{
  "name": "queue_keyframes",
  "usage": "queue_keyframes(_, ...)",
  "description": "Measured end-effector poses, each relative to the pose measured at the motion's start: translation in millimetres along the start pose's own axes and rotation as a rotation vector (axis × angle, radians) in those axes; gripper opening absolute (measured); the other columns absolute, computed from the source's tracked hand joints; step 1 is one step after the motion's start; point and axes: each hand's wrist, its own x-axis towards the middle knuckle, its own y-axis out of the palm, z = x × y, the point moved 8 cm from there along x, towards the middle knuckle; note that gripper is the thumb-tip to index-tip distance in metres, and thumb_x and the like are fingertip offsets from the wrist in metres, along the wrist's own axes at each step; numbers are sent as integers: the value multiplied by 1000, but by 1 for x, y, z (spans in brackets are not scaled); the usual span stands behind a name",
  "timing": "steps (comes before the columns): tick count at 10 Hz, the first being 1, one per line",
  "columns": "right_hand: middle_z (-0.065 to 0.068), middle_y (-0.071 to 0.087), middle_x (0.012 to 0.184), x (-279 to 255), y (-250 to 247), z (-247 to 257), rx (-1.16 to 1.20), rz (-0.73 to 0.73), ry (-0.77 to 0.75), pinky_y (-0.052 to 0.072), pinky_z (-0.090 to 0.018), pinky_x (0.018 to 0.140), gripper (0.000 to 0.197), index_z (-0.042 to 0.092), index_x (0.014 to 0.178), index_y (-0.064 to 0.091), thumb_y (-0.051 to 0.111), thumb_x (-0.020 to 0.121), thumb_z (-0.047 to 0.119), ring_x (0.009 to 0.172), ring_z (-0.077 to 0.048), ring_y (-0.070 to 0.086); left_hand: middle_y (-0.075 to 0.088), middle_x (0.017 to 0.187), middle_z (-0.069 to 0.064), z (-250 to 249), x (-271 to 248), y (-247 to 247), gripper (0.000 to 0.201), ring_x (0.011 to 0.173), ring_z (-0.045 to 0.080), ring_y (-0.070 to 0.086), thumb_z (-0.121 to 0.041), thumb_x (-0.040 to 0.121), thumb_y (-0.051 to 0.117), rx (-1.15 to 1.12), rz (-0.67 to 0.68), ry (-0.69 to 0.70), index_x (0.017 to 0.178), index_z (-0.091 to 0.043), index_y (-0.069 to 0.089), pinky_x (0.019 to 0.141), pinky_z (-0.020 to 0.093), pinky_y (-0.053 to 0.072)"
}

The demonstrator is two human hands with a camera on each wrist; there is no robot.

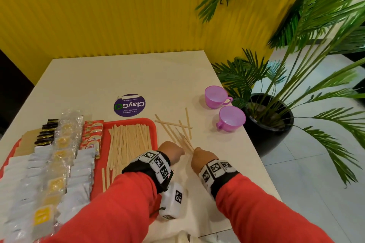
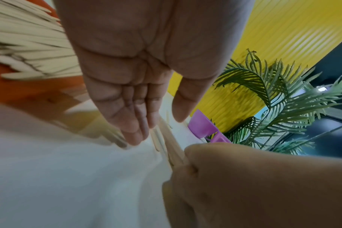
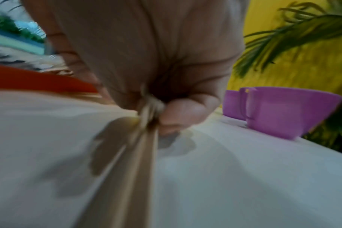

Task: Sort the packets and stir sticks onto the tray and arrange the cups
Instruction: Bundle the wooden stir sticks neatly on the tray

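Our right hand (image 1: 202, 157) pinches a small bunch of sticks (image 3: 146, 138) between thumb and curled fingers, low over the table (image 1: 138, 77), just right of the tray (image 1: 152, 124). Our left hand (image 2: 146, 69) hangs beside it with its fingers straight and close together, thumb apart, holding nothing; the fingertips (image 2: 135, 137) point down at the bunch, and we cannot tell whether they touch it. More loose sticks (image 1: 177, 130) lie crossed on the table between the tray and the two cups (image 1: 225, 108), which stand upright near the table's right edge, close to each other. On the tray a large pile of sticks (image 1: 128, 140) fills the right part, and rows of packets (image 1: 59, 163) fill the left. A round purple sticker (image 1: 129, 105) lies beyond the tray.
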Motion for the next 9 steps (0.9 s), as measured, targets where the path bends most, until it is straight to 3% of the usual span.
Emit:
queue_keyframes(1,-18,57,121,-8,-9,1,25,14,-87,39,-32,78,31,2,122,42,33,95,15,109,-33,56,50,78,0,-4,-4,8,20,74,13,46,-7,91,50,-39,63,41,77,-17,59,73,26,41)
queue_keyframes(2,-21,54,124,-21,-21,17,91,15,-242,38,-32,79,40,0,135,34,32,98,15,109,-33,54,55,88,6,-18,-12,15,16,82,17,51,-20,93,53,-203,117,116,78,-22,57,84,35,46)
queue_keyframes(3,-24,56,119,-29,-34,32,230,-6,-369,35,-26,71,47,0,143,24,32,98,10,98,-32,56,58,81,7,-25,-9,16,18,75,16,55,-17,95,51,-454,167,104,78,-12,56,76,28,48)
queue_keyframes(4,-27,56,117,-28,-42,37,309,-40,-424,33,-26,67,43,-4,140,23,30,99,10,102,-35,56,64,100,7,-42,-12,16,19,87,14,59,-16,99,44,-647,223,126,99,-4,59,79,27,47)
queue_keyframes(5,-26,58,114,-23,-48,39,402,-81,-425,42,-30,72,44,-3,140,24,30,100,15,101,-35,58,61,107,12,-50,-6,8,37,94,14,61,-20,102,36,-660,169,203,113,6,59,93,31,44)
queue_keyframes(6,-15,60,113,-14,-55,42,481,-72,-463,44,-33,85,33,8,129,41,35,100,22,102,-28,58,63,88,15,-56,-5,-8,39,64,12,66,-24,102,32,-690,92,275,99,1,62,87,34,49)
queue_keyframes(7,-8,57,99,3,-67,36,511,-144,-427,41,-34,83,23,8,95,53,39,99,26,93,-23,54,57,72,7,-54,0,-40,31,64,18,55,-22,103,33,-814,-57,316,86,-4,52,73,32,48)
queue_keyframes(8,-13,52,115,29,-67,17,379,-217,-210,40,-38,94,36,8,120,52,46,95,33,109,-29,51,33,57,-1,-49,-1,-68,31,47,10,35,-19,103,33,-1006,-160,325,72,-14,38,57,27,37)
queue_keyframes(9,-12,37,136,47,-53,16,121,-154,-97,35,-40,101,57,15,139,32,51,90,36,125,-33,39,30,55,-3,-43,4,-81,31,39,6,32,-20,103,33,-1003,-212,342,72,-16,36,48,25,35)
